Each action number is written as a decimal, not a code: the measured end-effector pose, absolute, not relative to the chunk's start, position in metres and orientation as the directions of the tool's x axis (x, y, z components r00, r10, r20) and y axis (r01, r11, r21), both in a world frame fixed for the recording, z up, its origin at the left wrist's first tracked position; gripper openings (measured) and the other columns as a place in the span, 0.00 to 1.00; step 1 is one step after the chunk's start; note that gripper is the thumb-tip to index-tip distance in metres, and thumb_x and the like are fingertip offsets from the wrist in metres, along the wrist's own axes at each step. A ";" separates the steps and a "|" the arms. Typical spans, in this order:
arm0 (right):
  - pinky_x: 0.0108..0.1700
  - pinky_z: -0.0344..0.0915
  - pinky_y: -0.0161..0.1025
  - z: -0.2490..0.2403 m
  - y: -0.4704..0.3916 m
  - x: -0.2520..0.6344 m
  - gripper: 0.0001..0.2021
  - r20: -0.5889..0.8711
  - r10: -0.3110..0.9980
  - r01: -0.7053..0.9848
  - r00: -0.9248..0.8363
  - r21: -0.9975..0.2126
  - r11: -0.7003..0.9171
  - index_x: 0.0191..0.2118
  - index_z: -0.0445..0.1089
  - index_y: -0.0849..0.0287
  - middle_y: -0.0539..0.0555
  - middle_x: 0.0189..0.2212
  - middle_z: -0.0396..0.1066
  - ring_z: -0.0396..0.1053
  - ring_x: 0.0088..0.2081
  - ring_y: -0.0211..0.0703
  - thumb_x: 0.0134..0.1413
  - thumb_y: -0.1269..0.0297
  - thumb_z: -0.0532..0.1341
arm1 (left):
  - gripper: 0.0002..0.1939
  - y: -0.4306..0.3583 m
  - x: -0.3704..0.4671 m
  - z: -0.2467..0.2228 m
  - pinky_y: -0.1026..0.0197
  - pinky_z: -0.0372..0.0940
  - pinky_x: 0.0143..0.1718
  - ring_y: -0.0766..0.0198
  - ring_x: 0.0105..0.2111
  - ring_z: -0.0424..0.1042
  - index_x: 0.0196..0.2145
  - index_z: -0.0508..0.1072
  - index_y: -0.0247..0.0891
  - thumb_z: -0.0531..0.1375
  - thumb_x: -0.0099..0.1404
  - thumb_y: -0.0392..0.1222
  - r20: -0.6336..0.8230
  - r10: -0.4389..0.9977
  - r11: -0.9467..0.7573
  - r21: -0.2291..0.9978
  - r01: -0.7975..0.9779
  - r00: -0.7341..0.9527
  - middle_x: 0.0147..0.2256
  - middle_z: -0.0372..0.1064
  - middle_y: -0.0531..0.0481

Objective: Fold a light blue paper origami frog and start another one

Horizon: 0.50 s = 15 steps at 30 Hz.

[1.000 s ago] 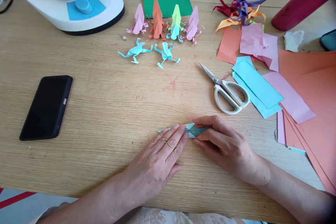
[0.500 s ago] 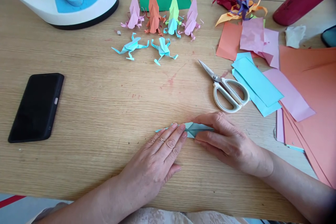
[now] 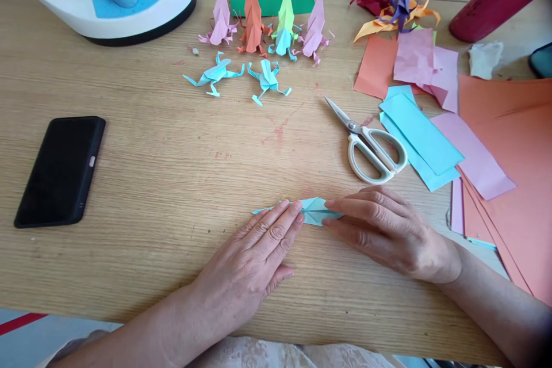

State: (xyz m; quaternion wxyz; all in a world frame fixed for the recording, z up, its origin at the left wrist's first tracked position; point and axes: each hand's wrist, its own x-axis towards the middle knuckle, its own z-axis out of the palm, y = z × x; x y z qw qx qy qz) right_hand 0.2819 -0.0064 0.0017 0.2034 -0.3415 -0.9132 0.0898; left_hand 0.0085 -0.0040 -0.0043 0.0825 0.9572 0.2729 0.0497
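Note:
A narrow, pointed piece of folded light-blue origami paper (image 3: 314, 210) lies on the table in front of me, with a crease along its middle. My left hand (image 3: 263, 247) rests flat across its left part, fingers stretched out side by side, covering much of it. At the right end, my right hand (image 3: 383, 230) has its fingertips and thumb on the two long edges, and its tip is partly hidden between them. White-handled scissors (image 3: 374, 146) lie just beyond my right hand, blades pointing away to the left.
Several folded paper figures (image 3: 254, 26) stand at the back, with two light-blue ones (image 3: 268, 76) before them. A phone (image 3: 60, 171) lies at left, near a white appliance (image 3: 142, 6). Blue strips (image 3: 425, 135), orange sheets (image 3: 504, 184) and a dark-red bottle (image 3: 495, 0) occupy the right.
My right hand has shifted slightly right and its fingers have slid along the paper, uncovering a little of its middle. The left hand stays flat on the paper.

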 end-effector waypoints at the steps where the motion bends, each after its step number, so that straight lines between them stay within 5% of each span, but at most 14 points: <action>1: 0.43 0.69 0.45 0.003 -0.006 0.281 0.12 0.314 0.641 0.570 -0.701 -0.293 0.767 0.49 0.69 0.57 0.55 0.50 0.72 0.71 0.44 0.45 0.62 0.74 0.57 | 0.26 -0.004 0.008 -0.004 0.54 0.53 0.64 0.57 0.67 0.47 0.65 0.52 0.29 0.48 0.73 0.41 0.051 0.530 -0.837 0.187 0.514 0.846 0.67 0.47 0.44; 7: 0.39 0.68 0.44 0.012 -0.002 0.273 0.11 0.355 0.575 0.536 -0.737 -0.210 0.817 0.45 0.71 0.58 0.53 0.38 0.76 0.71 0.38 0.42 0.64 0.75 0.54 | 0.27 -0.001 0.008 -0.002 0.54 0.52 0.64 0.57 0.67 0.47 0.65 0.51 0.29 0.47 0.73 0.44 0.036 0.514 -0.844 0.196 0.498 0.857 0.67 0.48 0.44; 15: 0.39 0.67 0.46 0.010 -0.002 0.276 0.10 0.295 0.550 0.517 -0.781 -0.187 0.835 0.46 0.72 0.63 0.56 0.41 0.75 0.71 0.38 0.43 0.62 0.75 0.57 | 0.29 -0.002 0.008 -0.002 0.54 0.51 0.64 0.56 0.67 0.46 0.66 0.50 0.30 0.48 0.73 0.45 0.025 0.519 -0.837 0.219 0.501 0.855 0.67 0.48 0.43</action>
